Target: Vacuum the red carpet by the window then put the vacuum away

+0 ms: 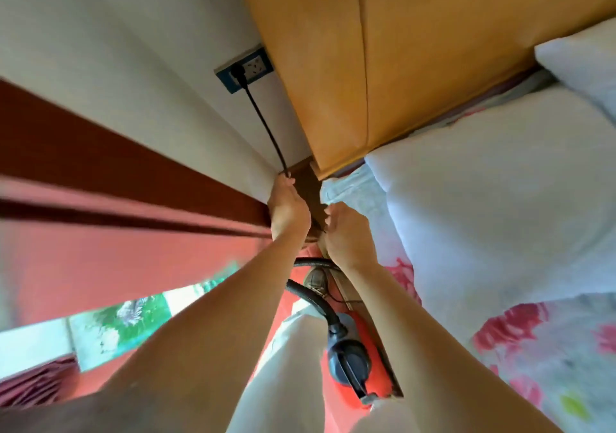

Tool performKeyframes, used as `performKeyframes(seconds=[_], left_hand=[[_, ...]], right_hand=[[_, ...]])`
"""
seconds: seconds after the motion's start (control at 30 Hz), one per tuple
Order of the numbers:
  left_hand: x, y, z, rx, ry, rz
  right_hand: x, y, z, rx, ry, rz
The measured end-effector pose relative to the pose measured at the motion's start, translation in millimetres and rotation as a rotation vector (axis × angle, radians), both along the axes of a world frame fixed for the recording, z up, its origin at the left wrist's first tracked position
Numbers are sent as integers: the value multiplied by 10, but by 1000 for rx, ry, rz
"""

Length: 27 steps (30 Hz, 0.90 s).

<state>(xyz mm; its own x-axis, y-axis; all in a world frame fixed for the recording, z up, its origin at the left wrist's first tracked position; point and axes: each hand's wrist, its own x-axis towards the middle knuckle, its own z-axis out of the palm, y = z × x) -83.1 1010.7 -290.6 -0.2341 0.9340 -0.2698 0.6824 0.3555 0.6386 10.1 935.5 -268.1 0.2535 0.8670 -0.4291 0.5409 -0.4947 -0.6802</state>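
Both forearms fill my view; left hand (287, 207) pinches the cord (266, 126), plugged into the socket (245, 68); right hand (346, 236) looks curled, its grip hidden. Limp, light cord: I'd hold the plug. Vacuum (350, 362) sits on the floor below, half hidden by legs.

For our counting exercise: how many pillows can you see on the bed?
2. One white pillow lies by the headboard's lower end; another pillow sits at the right edge, partly cut off. Others may be out of view.
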Motion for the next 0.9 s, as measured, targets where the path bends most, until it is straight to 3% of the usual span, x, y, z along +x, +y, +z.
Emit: performKeyframes(seconds=[0.1, 0.3, 0.53, 0.73, 0.9], left_hand=[[-39, -570, 11, 1, 48, -139], [-474, -2022, -41, -58, 154, -217], [-1220, -3320, -255, -293, 391, -381], [-1778, -4080, -785, -423, 471, -594], [-2071, -4607, -1332, -429, 475, -651]], right_hand=[[46, -527, -163, -26, -13, -10], [-17, -1837, -463, -125, -44, 170], [-134, -3177, -727, -280, -167, 275], [-285, -3925, -1112, -339, -357, 382], [-448, -4330, -1672, -379, -482, 531]])
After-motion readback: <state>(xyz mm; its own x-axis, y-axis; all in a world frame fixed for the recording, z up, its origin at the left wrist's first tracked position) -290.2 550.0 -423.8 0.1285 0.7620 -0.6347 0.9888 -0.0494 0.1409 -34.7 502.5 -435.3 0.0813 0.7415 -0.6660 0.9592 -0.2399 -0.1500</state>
